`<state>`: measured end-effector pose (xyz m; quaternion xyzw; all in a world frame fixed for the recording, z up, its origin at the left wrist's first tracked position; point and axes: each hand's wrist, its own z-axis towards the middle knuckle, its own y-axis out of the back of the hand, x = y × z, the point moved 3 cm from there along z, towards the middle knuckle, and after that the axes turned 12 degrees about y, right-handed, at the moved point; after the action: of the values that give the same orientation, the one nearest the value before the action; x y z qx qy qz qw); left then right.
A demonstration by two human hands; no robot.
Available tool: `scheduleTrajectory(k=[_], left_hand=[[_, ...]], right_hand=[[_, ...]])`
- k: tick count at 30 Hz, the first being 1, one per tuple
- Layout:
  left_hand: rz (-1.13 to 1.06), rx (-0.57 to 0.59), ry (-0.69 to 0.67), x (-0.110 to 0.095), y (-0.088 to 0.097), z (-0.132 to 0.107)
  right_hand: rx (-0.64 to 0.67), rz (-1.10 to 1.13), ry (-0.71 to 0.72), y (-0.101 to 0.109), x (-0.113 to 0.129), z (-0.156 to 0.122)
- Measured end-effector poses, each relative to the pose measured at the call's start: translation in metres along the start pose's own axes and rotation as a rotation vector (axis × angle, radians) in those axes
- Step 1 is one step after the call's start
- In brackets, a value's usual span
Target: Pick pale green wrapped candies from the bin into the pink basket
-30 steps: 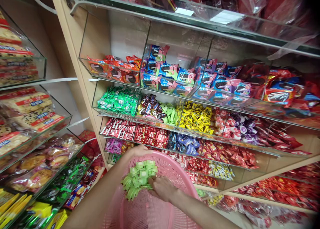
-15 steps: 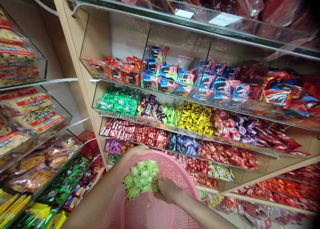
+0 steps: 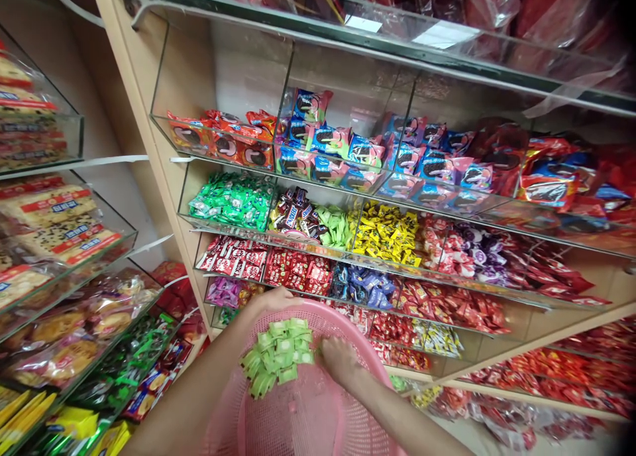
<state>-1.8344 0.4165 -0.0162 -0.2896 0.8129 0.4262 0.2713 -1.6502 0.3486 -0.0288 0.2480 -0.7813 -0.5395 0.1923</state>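
Observation:
A pink plastic mesh basket sits low in front of me, tilted toward my body. My left hand is closed on its far rim, with the fingers mostly hidden beyond the edge. Light-green wrapped candies lie in a heap on the basket's left inner side. Inside the basket, just right of that heap, my right hand is curled with its knuckles up. What its fingers hold, if anything, is hidden.
Tiered glass shelves of sorted candies rise beyond the basket, including similar green candies beside Snickers bars. Packaged biscuits fill shelves at left. A slanting wooden board borders more red sweets at lower right.
My right hand has shifted slightly right and up, away from the green candies. The green wrapper seen at its fingers before is now hidden. My left hand stays on the rim.

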Motion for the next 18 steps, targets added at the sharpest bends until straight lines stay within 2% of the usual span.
scheduleTrajectory(k=[6, 12, 18], left_hand=[[-0.008, 0.008, -0.007, 0.011, -0.003, 0.008], [0.014, -0.004, 0.015, 0.017, -0.002, 0.012], [-0.01, -0.003, 0.032, 0.014, -0.002, 0.007]], right_hand=[[0.013, 0.143, 0.016, 0.006, -0.001, 0.0], [0.078, 0.388, 0.127, 0.004, -0.003, 0.001], [0.074, 0.452, 0.025, -0.005, -0.008, 0.006]])
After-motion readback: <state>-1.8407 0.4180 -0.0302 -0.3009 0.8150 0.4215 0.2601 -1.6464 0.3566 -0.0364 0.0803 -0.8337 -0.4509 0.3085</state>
